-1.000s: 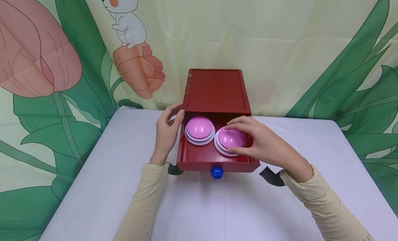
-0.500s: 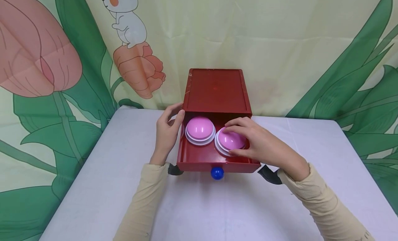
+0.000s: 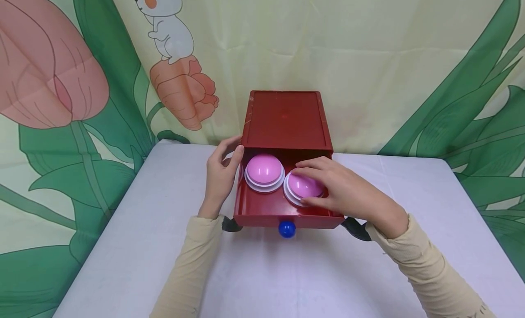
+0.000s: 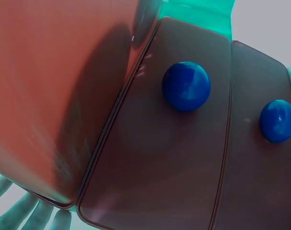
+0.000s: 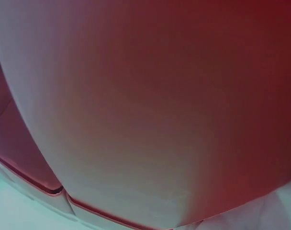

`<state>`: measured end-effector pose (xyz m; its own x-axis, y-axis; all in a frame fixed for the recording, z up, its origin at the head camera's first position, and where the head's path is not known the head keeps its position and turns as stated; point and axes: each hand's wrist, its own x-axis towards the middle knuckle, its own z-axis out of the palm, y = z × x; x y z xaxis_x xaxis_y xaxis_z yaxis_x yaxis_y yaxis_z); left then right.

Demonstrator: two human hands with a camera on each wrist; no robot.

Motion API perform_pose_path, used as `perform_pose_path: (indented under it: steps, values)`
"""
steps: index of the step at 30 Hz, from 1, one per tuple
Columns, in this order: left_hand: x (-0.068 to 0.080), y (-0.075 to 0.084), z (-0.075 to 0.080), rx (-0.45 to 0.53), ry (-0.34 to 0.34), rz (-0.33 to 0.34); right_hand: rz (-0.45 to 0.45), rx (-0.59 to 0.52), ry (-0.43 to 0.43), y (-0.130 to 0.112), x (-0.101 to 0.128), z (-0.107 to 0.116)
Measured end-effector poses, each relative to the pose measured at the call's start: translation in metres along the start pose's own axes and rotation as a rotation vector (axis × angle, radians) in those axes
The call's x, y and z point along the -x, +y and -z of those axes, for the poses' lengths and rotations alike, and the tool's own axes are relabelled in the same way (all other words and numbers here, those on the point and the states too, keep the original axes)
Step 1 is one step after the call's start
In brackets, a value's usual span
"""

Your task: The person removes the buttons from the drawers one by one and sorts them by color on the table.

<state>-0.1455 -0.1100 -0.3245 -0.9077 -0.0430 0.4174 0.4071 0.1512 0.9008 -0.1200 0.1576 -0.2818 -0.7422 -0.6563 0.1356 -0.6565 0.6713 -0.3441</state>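
A red drawer cabinet (image 3: 285,120) stands on the table, its top drawer (image 3: 262,203) pulled out with a blue knob (image 3: 287,229) in front. Inside sit two pink dome-topped buttons on white stepped bases: a left button (image 3: 264,169) and a right button (image 3: 304,187). My right hand (image 3: 338,186) curls its fingers and thumb round the right button, hiding part of it. On the cabinet's left side rests my left hand (image 3: 222,172), touching near the drawer opening. Its spread fingers (image 4: 14,211) show in the left wrist view. The right wrist view is mostly filled by blurred red plastic.
Lower drawers with an upper blue knob (image 4: 186,86) and a lower blue knob (image 4: 278,120) appear in the left wrist view. A white cloth covers the table (image 3: 164,208). Directly behind the cabinet hangs a printed curtain (image 3: 369,81).
My right hand has shifted slightly left over the right button. The buttons, drawer and left hand show no clear change of place.
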Motion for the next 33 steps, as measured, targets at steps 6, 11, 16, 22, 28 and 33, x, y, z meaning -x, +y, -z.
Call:
perform_pose_path:
  steps: [6,11,16,22,28,33]
  values:
    - [0.0001,0.0011,-0.0004,0.009,-0.006,-0.004,0.036,0.014,0.021,0.0019,0.0011,0.0009]
    - [0.0000,0.0019,-0.0003,0.012,-0.010,-0.002,0.064,0.014,0.048,0.0035,0.0012,0.0014]
    - [0.0008,0.0017,0.0002,0.002,-0.007,-0.005,0.097,0.000,0.076,0.0041,0.0013,-0.0004]
    - [0.0006,0.0017,0.0006,0.005,-0.008,0.006,0.127,-0.029,0.113,0.0046,0.0018,-0.0020]
    - [0.0012,0.0025,0.0004,-0.001,-0.005,0.004,0.147,-0.050,0.159,0.0046,0.0023,-0.0013]
    - [0.0007,0.0033,0.0003,-0.004,-0.003,-0.002,0.170,-0.039,0.207,0.0044,0.0030,-0.0007]
